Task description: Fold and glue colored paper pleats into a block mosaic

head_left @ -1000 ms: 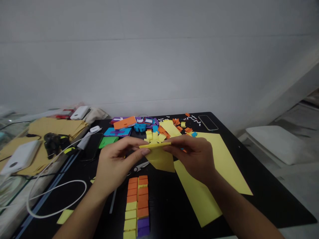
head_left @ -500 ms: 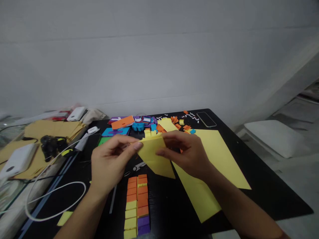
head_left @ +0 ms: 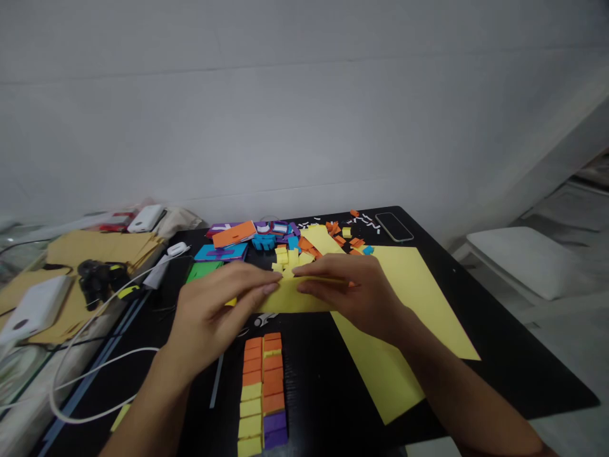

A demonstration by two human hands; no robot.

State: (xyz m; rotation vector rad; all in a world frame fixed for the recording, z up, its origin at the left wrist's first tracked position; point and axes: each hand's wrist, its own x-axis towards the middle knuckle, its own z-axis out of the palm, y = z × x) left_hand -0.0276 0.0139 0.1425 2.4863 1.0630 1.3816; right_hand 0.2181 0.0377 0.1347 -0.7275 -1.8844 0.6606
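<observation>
Between both hands, above the black table, is a piece of yellow paper point(head_left: 290, 297), held level with its long edge toward me. My left hand point(head_left: 221, 311) pinches its left part between thumb and fingers. My right hand point(head_left: 359, 292) grips the right part the same way, thumb below and fingers on top. The fingertips of the two hands nearly meet along the upper edge. Right of and below my right hand lies a large yellow sheet point(head_left: 413, 298). Nearer to me are two columns of small folded paper pieces point(head_left: 261, 393) in orange, yellow and purple.
A phone point(head_left: 394, 227) lies at the far right of the table point(head_left: 499, 368). Coloured paper stacks point(head_left: 221, 252) and loose orange pieces point(head_left: 335, 230) are at the back. A white cable point(head_left: 52, 381) loops at left. A white stool point(head_left: 518, 260) stands at right.
The yellow paper hung down as a slanted flap; now it is turned flatter and looks like a narrow band. My hands have drawn closer together at its edge.
</observation>
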